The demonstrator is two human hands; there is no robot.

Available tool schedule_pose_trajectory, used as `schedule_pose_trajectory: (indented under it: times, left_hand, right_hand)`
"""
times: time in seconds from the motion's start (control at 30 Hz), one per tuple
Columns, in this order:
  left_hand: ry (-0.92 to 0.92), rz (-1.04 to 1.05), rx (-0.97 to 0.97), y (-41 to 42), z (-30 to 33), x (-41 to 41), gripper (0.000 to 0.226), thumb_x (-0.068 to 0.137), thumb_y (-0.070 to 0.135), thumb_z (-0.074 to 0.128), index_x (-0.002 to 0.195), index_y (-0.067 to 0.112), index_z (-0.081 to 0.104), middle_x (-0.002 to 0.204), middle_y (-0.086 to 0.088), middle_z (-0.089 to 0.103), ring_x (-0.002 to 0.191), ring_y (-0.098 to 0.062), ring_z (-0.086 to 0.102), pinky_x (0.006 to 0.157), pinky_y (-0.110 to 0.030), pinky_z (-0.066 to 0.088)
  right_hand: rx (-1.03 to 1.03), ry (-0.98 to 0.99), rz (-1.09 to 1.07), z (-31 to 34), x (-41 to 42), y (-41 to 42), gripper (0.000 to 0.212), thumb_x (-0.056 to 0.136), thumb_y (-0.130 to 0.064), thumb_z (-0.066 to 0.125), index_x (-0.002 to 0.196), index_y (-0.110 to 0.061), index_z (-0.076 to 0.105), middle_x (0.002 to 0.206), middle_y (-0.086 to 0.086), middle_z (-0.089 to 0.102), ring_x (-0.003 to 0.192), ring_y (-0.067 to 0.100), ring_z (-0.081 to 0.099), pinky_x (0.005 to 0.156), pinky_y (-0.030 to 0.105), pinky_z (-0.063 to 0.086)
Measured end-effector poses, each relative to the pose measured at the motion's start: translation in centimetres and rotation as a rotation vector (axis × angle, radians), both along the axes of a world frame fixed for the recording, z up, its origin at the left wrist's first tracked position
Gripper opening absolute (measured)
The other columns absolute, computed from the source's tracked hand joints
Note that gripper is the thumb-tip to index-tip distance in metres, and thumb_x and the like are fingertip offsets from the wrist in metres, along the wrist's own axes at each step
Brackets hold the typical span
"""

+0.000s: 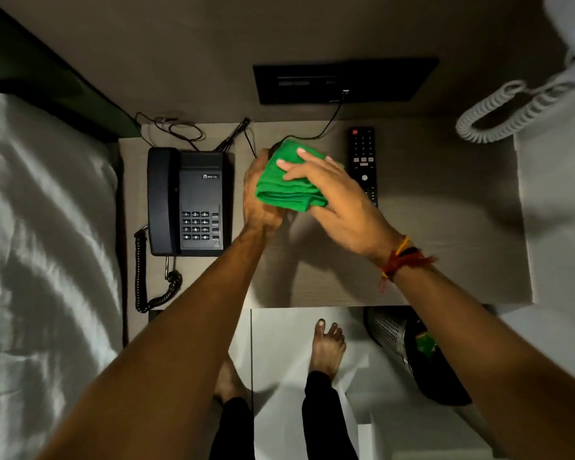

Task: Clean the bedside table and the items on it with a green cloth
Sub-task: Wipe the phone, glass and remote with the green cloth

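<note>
A folded green cloth (pixel 287 185) is held above the middle of the bedside table (pixel 439 227). My right hand (pixel 341 200) grips it, fingers spread over the top and thumb beneath. My left hand (pixel 259 197) is curled around a small dark object (pixel 274 148) that the cloth almost wholly covers; a black cable (pixel 329 125) runs from it to the wall panel (pixel 346 81). A black corded telephone (pixel 186 200) sits on the table's left side. A black remote control (pixel 363 161) lies just right of my right hand.
A bed with white linen (pixel 47 234) borders the table on the left. Thin loose wires (pixel 176 127) lie behind the phone. A white coiled cord (pixel 498 111) hangs at the upper right. A perforated metal bin (pixel 412 350) stands on the floor beside my bare feet.
</note>
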State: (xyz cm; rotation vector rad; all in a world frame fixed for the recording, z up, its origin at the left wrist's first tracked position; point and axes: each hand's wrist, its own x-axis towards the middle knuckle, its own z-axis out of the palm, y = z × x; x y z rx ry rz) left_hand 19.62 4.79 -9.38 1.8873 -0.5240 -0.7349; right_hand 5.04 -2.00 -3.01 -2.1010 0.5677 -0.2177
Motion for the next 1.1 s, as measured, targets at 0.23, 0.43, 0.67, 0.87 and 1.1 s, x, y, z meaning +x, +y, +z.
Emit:
schedule_pose_trajectory:
  times: [0.23, 0.43, 0.67, 0.87, 1.1]
  left_hand:
    - [0.399, -0.076, 0.006, 0.4, 2.7, 1.1, 0.038, 0.082, 0.023, 0.083, 0.113, 0.022, 0.061, 0.118, -0.005, 0.073, 0.115, -0.023, 0.07, 0.105, -0.045, 0.057]
    - [0.485, -0.217, -0.081, 0.9, 3.9, 1.0, 0.03, 0.085, 0.018, 0.078, 0.112, 0.015, 0.066, 0.107, 0.002, 0.079, 0.104, -0.025, 0.07, 0.099, -0.049, 0.056]
    - [0.58, 0.092, -0.188, 1.9, 3.8, 1.6, 0.033, 0.082, 0.028, 0.08, 0.108, 0.015, 0.066, 0.105, -0.006, 0.071, 0.094, -0.019, 0.069, 0.085, -0.036, 0.055]
    - [0.553, 0.032, -0.244, 1.2, 4.5, -0.7, 0.039, 0.08, 0.021, 0.082, 0.112, 0.007, 0.067, 0.106, -0.012, 0.072, 0.095, -0.02, 0.072, 0.081, -0.032, 0.059]
    - [0.151, -0.028, -0.136, 0.9, 4.6, -0.6, 0.05, 0.083, 0.017, 0.084, 0.122, -0.004, 0.061, 0.111, -0.013, 0.075, 0.102, -0.018, 0.073, 0.097, -0.035, 0.059]
  right_hand:
    - [0.42, -0.348, -0.798, 1.5, 1.2, -2.9, 0.037, 0.094, 0.002, 0.059, 0.128, -0.008, 0.052, 0.125, 0.004, 0.06, 0.111, 0.008, 0.063, 0.098, 0.029, 0.057]
    - [0.21, -0.128, -0.37, 1.1, 2.7, -1.1, 0.056, 0.092, 0.014, 0.052, 0.141, -0.013, 0.051, 0.145, 0.005, 0.056, 0.135, 0.018, 0.055, 0.109, 0.022, 0.047]
    - [0.687, -0.287, -0.796, -0.9, -1.1, 0.6, 0.052, 0.096, 0.012, 0.054, 0.145, -0.002, 0.05, 0.142, 0.01, 0.059, 0.132, 0.023, 0.058, 0.116, 0.04, 0.046]
    - [1.281, -0.503, -1.066, -1.2, 1.2, 2.8, 0.044, 0.107, -0.002, 0.04, 0.15, -0.003, 0.041, 0.152, 0.026, 0.049, 0.137, 0.043, 0.051, 0.114, 0.058, 0.042]
    - [1.44, -0.527, -1.061, -0.9, 0.3, 2.6, 0.046, 0.108, -0.008, 0.039, 0.153, -0.01, 0.039, 0.154, 0.022, 0.048, 0.141, 0.042, 0.048, 0.106, 0.058, 0.044]
